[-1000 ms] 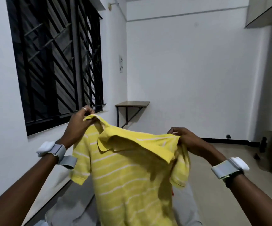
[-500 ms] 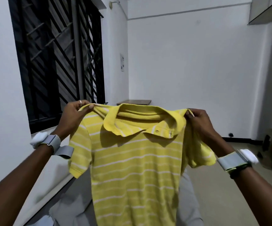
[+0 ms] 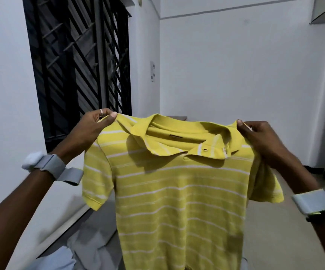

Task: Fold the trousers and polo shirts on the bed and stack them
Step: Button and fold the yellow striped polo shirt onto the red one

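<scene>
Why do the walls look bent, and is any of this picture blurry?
Head view: the wide-angle lens bows the window grille and walls; the yellow polo shirt is fairly sharp, its collar casting a shadow on the chest; the forearms at the frame's edges look soft.

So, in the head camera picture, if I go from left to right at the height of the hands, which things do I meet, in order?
Barred window → left hand → collar of the yellow striped polo shirt → right hand → white wall. Each hand pinches one shoulder of the shirt, which hangs spread in the air.
</scene>
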{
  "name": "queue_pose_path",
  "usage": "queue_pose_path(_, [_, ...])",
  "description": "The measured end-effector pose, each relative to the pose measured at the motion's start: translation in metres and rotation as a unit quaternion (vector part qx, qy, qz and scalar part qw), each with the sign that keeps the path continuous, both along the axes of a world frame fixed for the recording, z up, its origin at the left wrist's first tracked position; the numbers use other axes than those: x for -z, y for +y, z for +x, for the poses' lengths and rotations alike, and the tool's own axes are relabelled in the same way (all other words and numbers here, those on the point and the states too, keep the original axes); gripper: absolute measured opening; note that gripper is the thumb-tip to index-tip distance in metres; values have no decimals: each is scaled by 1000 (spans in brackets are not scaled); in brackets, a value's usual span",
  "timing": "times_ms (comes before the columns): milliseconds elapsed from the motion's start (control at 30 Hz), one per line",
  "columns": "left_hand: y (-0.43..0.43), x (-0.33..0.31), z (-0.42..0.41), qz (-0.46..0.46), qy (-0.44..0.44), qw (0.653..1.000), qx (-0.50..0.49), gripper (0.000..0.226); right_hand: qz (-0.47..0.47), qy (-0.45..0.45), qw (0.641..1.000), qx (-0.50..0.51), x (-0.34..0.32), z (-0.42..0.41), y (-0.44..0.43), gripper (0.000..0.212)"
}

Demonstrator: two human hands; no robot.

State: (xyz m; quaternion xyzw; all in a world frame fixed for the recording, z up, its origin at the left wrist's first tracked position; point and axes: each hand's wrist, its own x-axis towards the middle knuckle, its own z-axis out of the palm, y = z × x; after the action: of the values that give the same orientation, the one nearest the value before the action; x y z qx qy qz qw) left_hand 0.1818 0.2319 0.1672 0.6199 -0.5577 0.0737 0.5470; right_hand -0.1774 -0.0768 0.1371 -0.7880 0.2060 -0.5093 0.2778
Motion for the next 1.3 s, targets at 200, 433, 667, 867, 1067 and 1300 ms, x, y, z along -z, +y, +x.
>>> queue_pose_path(200, [9,49,0,50,25,998,35,31,102,13,993,-61,44,-23,16,53])
queue_pose_path(433, [-86,321,78,329,20,932,-151,14,171,194,965,49,300,66,-39,43])
queue_pose_path(667, [-147,465,71,484,-6,835,-262,33,219,295,917,154,438,118,-61,25])
queue_pose_path(867, [-181,455,28,386,-103,860,-318,15,-4,419,862,286,422,144,-66,7])
queue_pose_path(1067, [-189,440,-46,428,30,903,18,10,308,509,803,40,410,149,-26,67])
queue_pose_path(1300, [-200,467,-26,425,-108,888,-138,18,253,367,892,77,437,174,1,31])
